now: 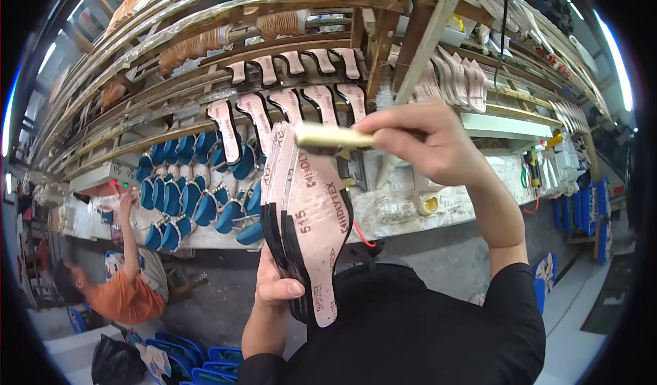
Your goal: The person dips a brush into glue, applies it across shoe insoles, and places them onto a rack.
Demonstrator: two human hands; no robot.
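Observation:
My left hand [275,290] grips a stack of pink shoe insoles [321,214] with black edging, held upright in front of my body, the thumb lying across its lower side. Printed marks cover the top insole, and the lower ones show fanned out at the left. My right hand [434,145] is closed round a pale, flat-handled brush [332,137]. The brush lies across the top end of the stack and is blurred, so I cannot tell whether its bristles touch. Behind the stack, more pink insoles [284,101] stand in rows on a wooden rack.
Many blue shoe uppers [205,209] sit on the white workbench [390,221] at left. A small cup of yellowish stuff [430,203] is on the bench to the right. A person in orange [130,296] works at far left. Blue bins [198,361] stand on the floor.

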